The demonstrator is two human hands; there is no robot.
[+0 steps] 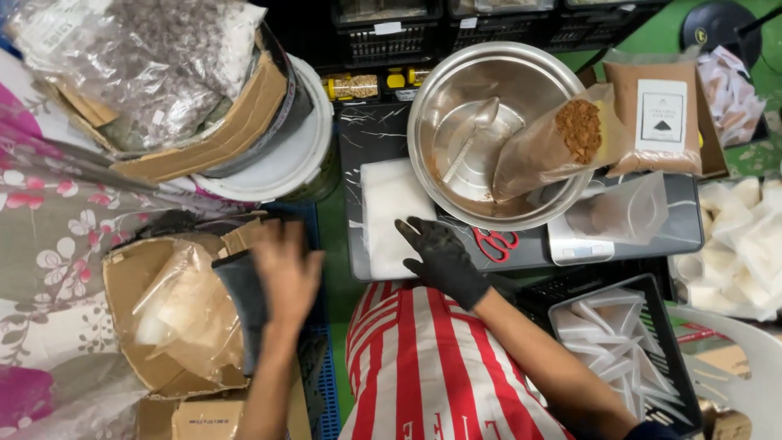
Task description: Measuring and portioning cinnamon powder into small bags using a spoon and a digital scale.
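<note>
Left hand [285, 273] blurred, seemingly gripping limp black glove [244, 297]

Free room: the strip of dark tray [521, 248] between the white bag stack [389, 213] and the red scissors [494, 242], partly taken by the gloved right hand [441, 259]; the green gap [336, 236] between tray and cardboard box [130, 281].

Obstacles: steel bowl [456, 106] fills the tray's middle, a brown powder bag [544, 147] leaning over its right rim. A frosted pouch [623, 210] on a scale [580, 244] blocks the right end. White bucket [285, 155] crowds the left. Bare left hand [285, 273] with a dark glove [244, 297] covers the box's opening. Black crate [688, 383] closes the lower right.
</note>
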